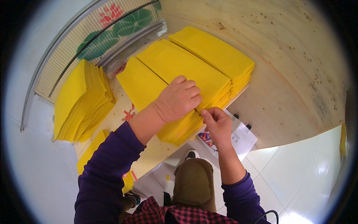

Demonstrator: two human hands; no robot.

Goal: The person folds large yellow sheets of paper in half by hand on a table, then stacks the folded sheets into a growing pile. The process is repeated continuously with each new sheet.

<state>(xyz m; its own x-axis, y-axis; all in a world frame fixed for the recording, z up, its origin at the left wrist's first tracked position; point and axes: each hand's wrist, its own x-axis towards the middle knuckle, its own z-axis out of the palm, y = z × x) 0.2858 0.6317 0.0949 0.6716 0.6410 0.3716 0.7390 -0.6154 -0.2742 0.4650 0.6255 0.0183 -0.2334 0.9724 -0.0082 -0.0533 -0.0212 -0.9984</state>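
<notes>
Underneath, pale wooden table [156, 151], white tiles [298, 168]

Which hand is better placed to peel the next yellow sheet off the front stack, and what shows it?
Probably the right hand: its fingertips pinch the near edge of the front stack. The left hand lies flat on top, pressing the stack down.

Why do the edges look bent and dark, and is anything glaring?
Head view: the fisheye lens bows the wooden table edges and blackens the corners; glare whitens the floor tiles at lower right; the yellow paper stacks and both hands stay sharp and evenly lit.
</notes>
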